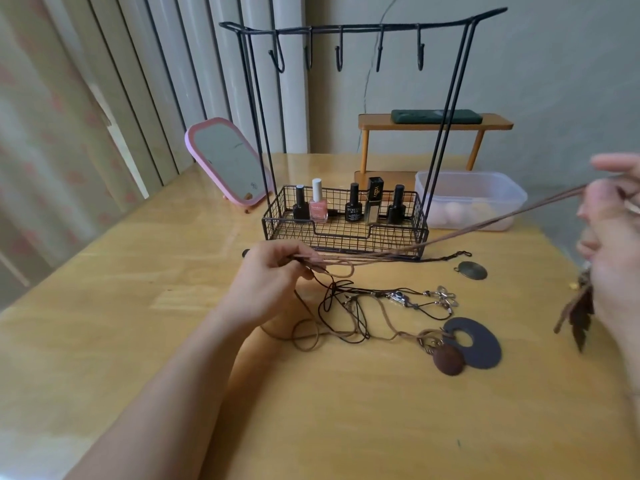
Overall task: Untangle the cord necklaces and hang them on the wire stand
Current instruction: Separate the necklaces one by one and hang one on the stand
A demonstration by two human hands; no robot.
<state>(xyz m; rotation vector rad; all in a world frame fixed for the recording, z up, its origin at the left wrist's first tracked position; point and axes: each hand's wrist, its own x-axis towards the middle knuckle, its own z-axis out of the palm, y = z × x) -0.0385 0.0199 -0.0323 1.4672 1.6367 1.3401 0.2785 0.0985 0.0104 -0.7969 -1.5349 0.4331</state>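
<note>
A brown cord necklace (485, 225) is stretched taut across the table. My left hand (273, 275) pinches its loop end in front of the wire stand (346, 29). At the right edge, raised, my right hand (613, 237) grips the other end, and a dark leaf pendant (580, 317) dangles below it. A tangle of black and tan cords (349, 313) lies on the table under my left hand, with a metal flower charm (446, 296), a brown round pendant (448, 358) and a dark ring-shaped pendant (474, 346). The stand's several hooks are bare.
The stand's wire basket (346, 233) holds several nail polish bottles (318, 206). A bronze oval pendant (471, 270) lies beside it. A pink mirror (227, 161) stands at the left, a clear plastic box (471, 199) at the right, and a small wooden shelf (433, 124) behind.
</note>
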